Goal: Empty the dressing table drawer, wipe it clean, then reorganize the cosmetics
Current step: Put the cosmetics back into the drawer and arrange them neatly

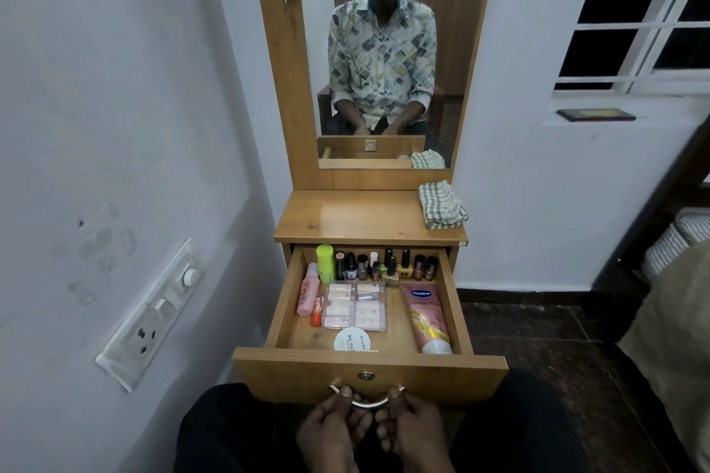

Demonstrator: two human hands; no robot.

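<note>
The drawer (307, 369) of the dressing table stands pulled out toward the person's lap. The left hand (333, 422) and right hand (408, 422) both grasp its curved metal handle (367, 403), thumbs on top. Inside, a Vaseline tube (424, 315) lies along the right wall, a clear box (355, 305) sits mid-drawer, and small bottles (392, 266) line the back. A folded checked cloth (442, 205) rests on the surface (345, 219) above.

left hand (331, 430) and right hand (412, 428) side by side, both gripping the handle (365, 403).
</note>
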